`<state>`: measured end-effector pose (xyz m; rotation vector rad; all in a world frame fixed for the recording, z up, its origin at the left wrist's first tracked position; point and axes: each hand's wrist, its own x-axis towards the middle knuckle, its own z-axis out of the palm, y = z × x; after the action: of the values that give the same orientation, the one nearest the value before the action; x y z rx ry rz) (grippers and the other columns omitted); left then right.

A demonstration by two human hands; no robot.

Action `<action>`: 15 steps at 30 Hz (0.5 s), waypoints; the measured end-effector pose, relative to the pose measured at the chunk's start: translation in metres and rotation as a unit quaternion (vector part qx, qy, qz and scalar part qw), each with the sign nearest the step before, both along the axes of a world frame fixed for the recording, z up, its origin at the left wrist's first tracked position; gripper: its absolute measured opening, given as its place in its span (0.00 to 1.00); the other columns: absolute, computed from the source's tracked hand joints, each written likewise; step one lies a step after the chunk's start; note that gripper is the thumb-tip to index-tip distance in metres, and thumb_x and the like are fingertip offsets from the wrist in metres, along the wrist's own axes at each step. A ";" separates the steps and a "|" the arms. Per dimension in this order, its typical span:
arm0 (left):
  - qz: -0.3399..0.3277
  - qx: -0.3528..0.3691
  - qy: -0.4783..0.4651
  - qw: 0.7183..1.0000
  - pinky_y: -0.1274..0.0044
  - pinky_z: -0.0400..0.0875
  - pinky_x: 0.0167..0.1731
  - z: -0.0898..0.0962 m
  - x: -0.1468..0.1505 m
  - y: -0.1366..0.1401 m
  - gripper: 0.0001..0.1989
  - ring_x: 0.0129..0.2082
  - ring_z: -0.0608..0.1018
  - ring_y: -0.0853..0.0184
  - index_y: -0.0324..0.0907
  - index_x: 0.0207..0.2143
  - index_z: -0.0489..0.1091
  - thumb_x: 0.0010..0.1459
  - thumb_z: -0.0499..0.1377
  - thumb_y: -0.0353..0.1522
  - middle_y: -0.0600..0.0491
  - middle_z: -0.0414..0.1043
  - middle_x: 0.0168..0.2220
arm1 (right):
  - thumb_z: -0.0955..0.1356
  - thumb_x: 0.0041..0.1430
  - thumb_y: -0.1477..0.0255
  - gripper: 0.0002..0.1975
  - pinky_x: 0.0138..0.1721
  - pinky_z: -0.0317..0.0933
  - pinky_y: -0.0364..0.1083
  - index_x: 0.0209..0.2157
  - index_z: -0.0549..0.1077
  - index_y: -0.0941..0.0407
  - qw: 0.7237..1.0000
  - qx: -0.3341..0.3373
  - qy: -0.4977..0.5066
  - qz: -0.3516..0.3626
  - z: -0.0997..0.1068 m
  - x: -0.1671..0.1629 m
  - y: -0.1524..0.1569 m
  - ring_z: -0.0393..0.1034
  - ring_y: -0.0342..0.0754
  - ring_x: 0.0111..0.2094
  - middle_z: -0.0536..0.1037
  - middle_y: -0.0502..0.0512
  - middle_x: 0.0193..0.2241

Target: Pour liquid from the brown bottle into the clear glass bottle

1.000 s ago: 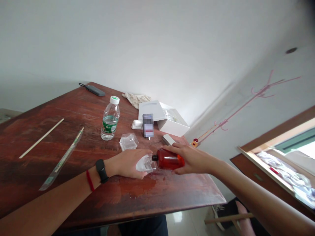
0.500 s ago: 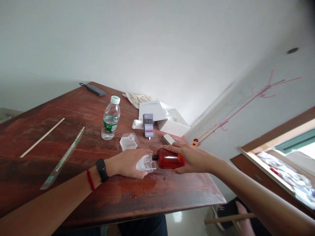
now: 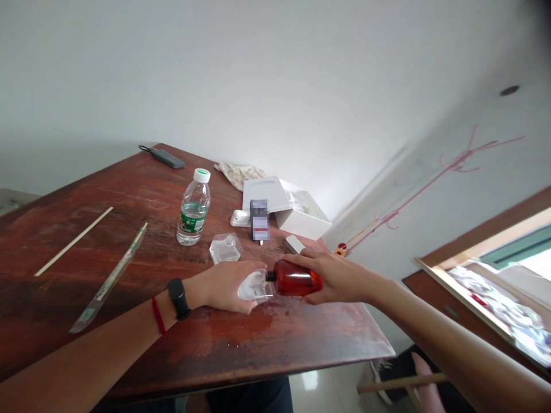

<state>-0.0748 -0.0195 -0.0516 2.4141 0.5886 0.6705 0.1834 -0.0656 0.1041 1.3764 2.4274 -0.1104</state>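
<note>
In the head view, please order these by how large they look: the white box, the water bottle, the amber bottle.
1. white box
2. water bottle
3. amber bottle, partly covered by the right hand, so its place after the water bottle is unsure.

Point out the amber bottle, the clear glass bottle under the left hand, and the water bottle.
amber bottle (image 3: 295,279), head view, on its orange body
clear glass bottle (image 3: 255,288), head view, on the glass showing past the fingers
water bottle (image 3: 193,216), head view, on its green label
</note>
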 end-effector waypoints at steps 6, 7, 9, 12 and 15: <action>-0.001 0.002 0.003 1.000 0.57 0.73 0.58 0.002 -0.001 0.000 0.36 0.57 0.79 0.42 0.44 0.64 0.65 0.53 0.69 0.38 0.40 0.74 0.62 | 0.76 0.53 0.62 0.47 0.49 0.66 0.58 0.72 0.58 0.42 1.000 -0.004 -0.005 -0.003 0.003 -0.003 -0.001 0.74 0.67 0.52 0.75 0.62 0.57; -0.001 0.005 0.002 1.000 0.57 0.73 0.57 0.001 -0.001 0.000 0.36 0.57 0.79 0.42 0.44 0.63 0.66 0.53 0.69 0.39 0.40 0.74 0.62 | 0.77 0.53 0.61 0.47 0.49 0.66 0.58 0.72 0.59 0.41 1.000 -0.004 -0.006 -0.005 0.003 -0.004 -0.001 0.73 0.67 0.52 0.75 0.62 0.56; 0.002 0.010 -0.005 1.000 0.57 0.74 0.56 0.001 0.000 0.000 0.35 0.56 0.80 0.42 0.44 0.63 0.66 0.53 0.69 0.39 0.40 0.75 0.61 | 0.76 0.53 0.62 0.47 0.48 0.66 0.58 0.72 0.59 0.41 1.000 -0.005 -0.008 -0.008 0.004 -0.005 -0.001 0.74 0.67 0.51 0.75 0.62 0.56; 0.000 0.015 -0.009 1.000 0.58 0.73 0.58 0.000 0.000 0.000 0.36 0.57 0.79 0.42 0.42 0.64 0.65 0.54 0.68 0.38 0.40 0.74 0.62 | 0.76 0.53 0.62 0.46 0.49 0.66 0.58 0.71 0.60 0.41 1.000 -0.003 -0.010 -0.011 0.005 -0.007 -0.001 0.74 0.67 0.51 0.75 0.62 0.55; 0.000 0.016 -0.005 1.000 0.57 0.72 0.58 0.001 -0.001 0.000 0.36 0.57 0.79 0.42 0.42 0.64 0.65 0.54 0.68 0.38 0.39 0.74 0.62 | 0.76 0.53 0.62 0.46 0.49 0.66 0.58 0.71 0.60 0.40 1.000 0.001 -0.012 -0.015 0.005 -0.007 -0.001 0.74 0.67 0.51 0.74 0.61 0.56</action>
<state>-0.0755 -0.0200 -0.0509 2.4386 0.5774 0.6965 0.1765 -0.0664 0.1086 1.4067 2.3897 -0.0981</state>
